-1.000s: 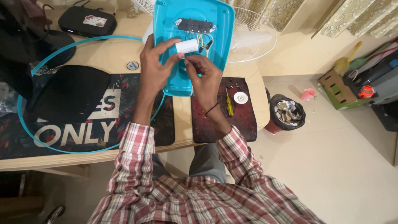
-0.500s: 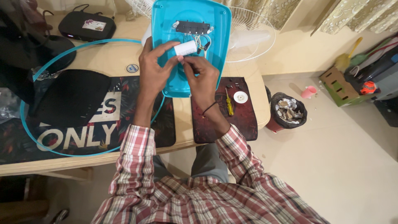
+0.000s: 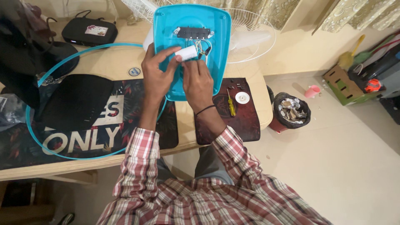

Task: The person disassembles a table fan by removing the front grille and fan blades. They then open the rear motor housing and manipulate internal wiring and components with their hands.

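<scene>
The white capacitor (image 3: 186,53) is pinched at its end by the left hand (image 3: 157,75); the right hand (image 3: 197,79) grasps its wires (image 3: 201,46) below. It looks light, rigid and smooth, best gripped around its body. It lies inside the turquoise fan base (image 3: 216,50), a small white cylinder.

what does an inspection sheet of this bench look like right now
surface: wooden table, dark printed mat on it
job's things: turquoise fan base with small white cylinder
clutter: yellow screwdriver, white disc, black box, turquoise ring
grips: left hand pinches the white cylinder; right hand touches it from below
cables: thin wires inside the fan base
surroundings: white fan grille, bin, pink cup on floor
</scene>
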